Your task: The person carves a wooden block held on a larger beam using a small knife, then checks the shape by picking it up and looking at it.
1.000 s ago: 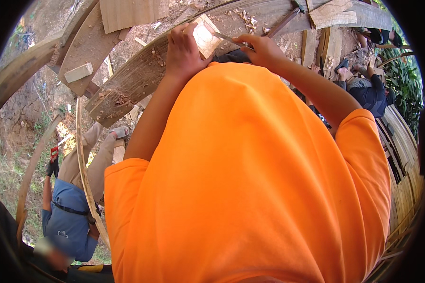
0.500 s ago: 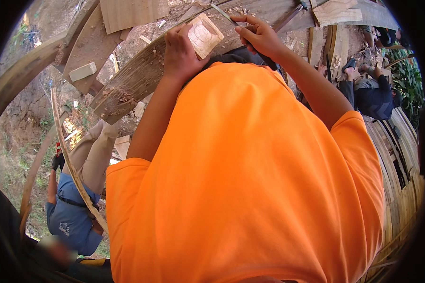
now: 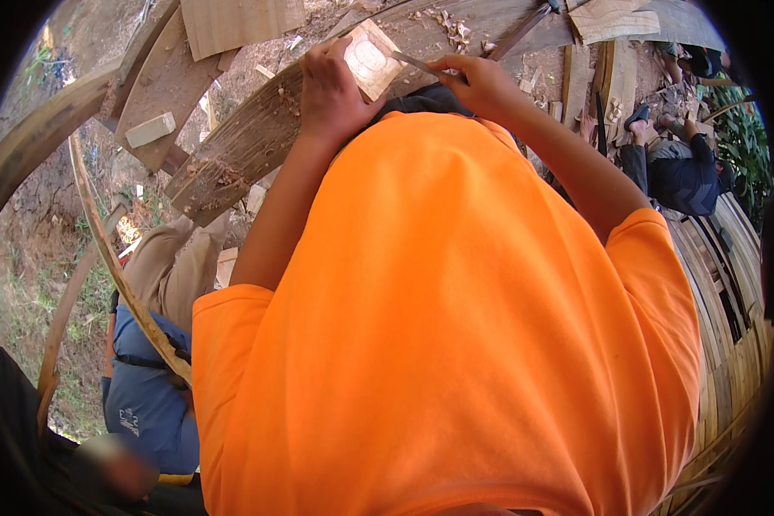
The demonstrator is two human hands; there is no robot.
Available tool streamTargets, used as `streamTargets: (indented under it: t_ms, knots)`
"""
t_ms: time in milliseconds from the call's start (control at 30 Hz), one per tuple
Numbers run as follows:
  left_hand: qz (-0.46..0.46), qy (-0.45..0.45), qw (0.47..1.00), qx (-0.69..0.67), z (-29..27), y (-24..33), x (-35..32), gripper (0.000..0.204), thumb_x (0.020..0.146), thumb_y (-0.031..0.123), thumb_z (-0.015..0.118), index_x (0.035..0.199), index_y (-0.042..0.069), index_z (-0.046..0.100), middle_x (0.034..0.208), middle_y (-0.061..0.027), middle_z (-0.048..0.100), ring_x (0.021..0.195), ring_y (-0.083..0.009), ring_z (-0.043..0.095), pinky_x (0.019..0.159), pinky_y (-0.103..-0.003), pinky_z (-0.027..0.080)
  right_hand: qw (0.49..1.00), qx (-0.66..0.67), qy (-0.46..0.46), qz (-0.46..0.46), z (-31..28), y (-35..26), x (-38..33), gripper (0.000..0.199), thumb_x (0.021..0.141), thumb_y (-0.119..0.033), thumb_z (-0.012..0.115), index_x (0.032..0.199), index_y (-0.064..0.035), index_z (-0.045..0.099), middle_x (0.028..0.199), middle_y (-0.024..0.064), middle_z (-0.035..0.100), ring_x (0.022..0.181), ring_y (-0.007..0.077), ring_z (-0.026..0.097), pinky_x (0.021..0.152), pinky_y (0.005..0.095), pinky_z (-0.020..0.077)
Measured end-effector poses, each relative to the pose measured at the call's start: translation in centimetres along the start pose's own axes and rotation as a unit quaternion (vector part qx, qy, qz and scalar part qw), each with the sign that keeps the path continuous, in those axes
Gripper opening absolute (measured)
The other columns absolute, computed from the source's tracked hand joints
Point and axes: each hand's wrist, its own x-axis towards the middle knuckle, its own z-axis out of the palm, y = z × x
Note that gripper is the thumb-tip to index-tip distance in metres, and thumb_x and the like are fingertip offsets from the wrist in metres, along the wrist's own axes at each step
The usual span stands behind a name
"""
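1. While the left hand [image 3: 331, 90] clamps a small pale wood block [image 3: 371, 60] at the far centre, the right hand [image 3: 482, 83] is closed on a thin blade [image 3: 417, 63] whose tip touches the block.
2. Both rest over a long weathered plank [image 3: 249, 146] strewn with wood chips [image 3: 451, 30].
3. At near left, another person in blue [image 3: 150, 400] sits below.

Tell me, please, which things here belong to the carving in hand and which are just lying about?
In hand: small square wood piece in left hand; thin blade in right hand; long plank beneath.

Lying about: flat board; small wood block; wood chips.
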Motion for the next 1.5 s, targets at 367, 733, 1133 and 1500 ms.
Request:
streamTargets:
  t_ms: [367, 733, 1133, 1500]
  knots:
    - [0.008, -0.005, 1.0, 0.02, 0.2, 0.0, 0.3, 0.099, 0.066, 0.035, 0.093, 0.14, 0.005, 0.035, 0.129, -0.0196, 0.045, 0.122, -0.0373, 0.043, 0.108, -0.052, 0.038, 0.998, 0.056, 0.007, 0.012, 1.3, -0.7, 0.4, 0.03, 0.1, -0.023, 0.065, 0.128, -0.0159, 0.072, 0.092, 0.0145, 0.075, 0.082, 0.0296, 0.07, 0.077, 0.0406, 0.0553]
    - [0.003, 0.011, 1.0, 0.008, 0.0, -0.1, -0.5, 0.106, 0.067, 0.031, 0.094, 0.146, 0.002, 0.03, 0.139, -0.0222, 0.042, 0.132, -0.0424, 0.041, 0.112, -0.053, 0.038, 0.994, 0.104, -0.025, -0.018, -0.2, -0.5, 3.3, 0.031, 0.101, -0.029, 0.067, 0.131, -0.02, 0.072, 0.079, 0.007, 0.07, 0.065, 0.0164, 0.063, 0.064, 0.0362, 0.0525]
    - [-0.052, -0.011, 0.998, 0.045, 0.6, 1.1, -0.8, 0.115, 0.07, 0.032, 0.094, 0.152, -0.003, 0.02, 0.139, -0.0289, 0.038, 0.127, -0.0459, 0.042, 0.109, -0.056, 0.038, 1.0, 0.03, 0.004, 0.009, 0.4, -2.0, 0.0, 0.031, 0.098, -0.026, 0.064, 0.127, -0.0174, 0.071, 0.107, 0.0164, 0.075, 0.1, 0.037, 0.071, 0.088, 0.0458, 0.0554]
    - [-0.134, -0.016, 0.989, 0.062, 0.7, 0.3, -2.1, 0.115, 0.07, 0.035, 0.095, 0.153, 0.0, 0.023, 0.141, -0.026, 0.042, 0.132, -0.0454, 0.044, 0.112, -0.054, 0.039, 0.963, 0.258, -0.079, -0.023, 0.6, -1.4, 4.5, 0.035, 0.104, -0.027, 0.062, 0.136, -0.0127, 0.063, 0.074, 0.0008, 0.063, 0.056, 0.0084, 0.059, 0.049, 0.0266, 0.0469]
